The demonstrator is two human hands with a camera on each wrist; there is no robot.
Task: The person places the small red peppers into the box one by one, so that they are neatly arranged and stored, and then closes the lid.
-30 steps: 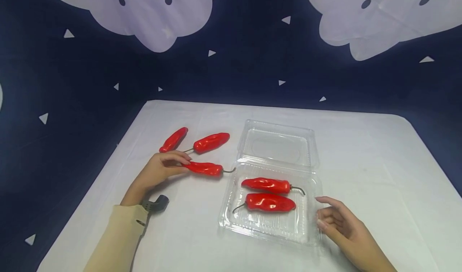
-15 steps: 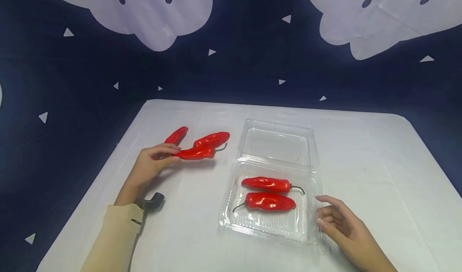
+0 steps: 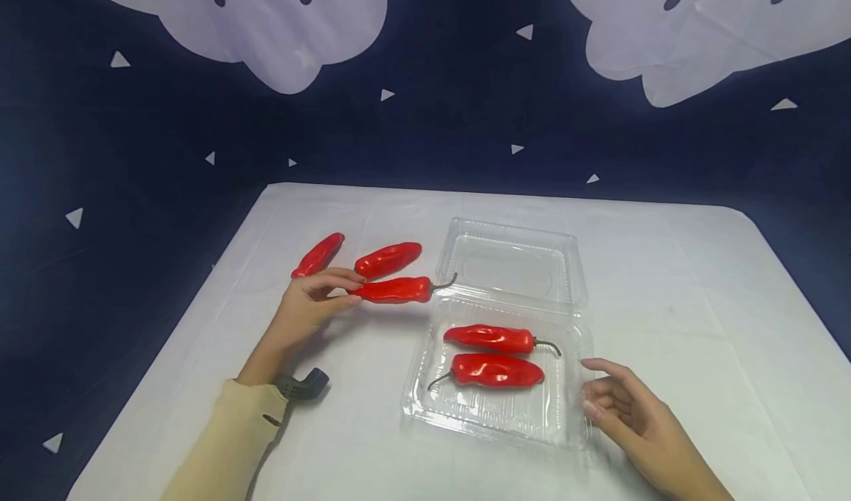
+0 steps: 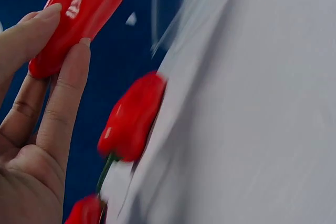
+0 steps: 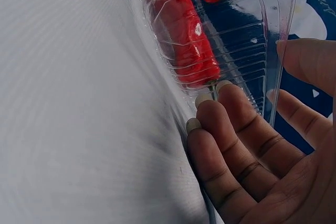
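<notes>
My left hand [image 3: 319, 298] pinches a red chili pepper [image 3: 399, 290] at its tapered end, thumb against fingers. The pepper is raised over the table, its curved stem pointing right toward the clear plastic clamshell box [image 3: 425, 416]. In the left wrist view, thumb and fingertips press on the glossy red pepper [image 4: 86, 14]. Two more peppers lie in the box's base, an upper pepper [image 3: 488, 338] and a lower pepper [image 3: 499, 371]. My right hand [image 3: 634, 420] stays at the box's right side, its relaxed fingertips [image 5: 236, 95] against the clear wall and its other tips at the rim.
Behind the left hand, a red pepper [image 3: 319, 256] and another pepper [image 3: 388, 259] lie on the white tabletop [image 3: 671, 294]. The box's lid [image 3: 508, 264] lies folded back, away from me. A dark blue cloth [image 3: 459, 139] hangs beyond the table's far edge.
My left hand lifted the pepper back and left, close to the other loose peppers, then carried it right toward the box. The right hand and the box have stayed put.
</notes>
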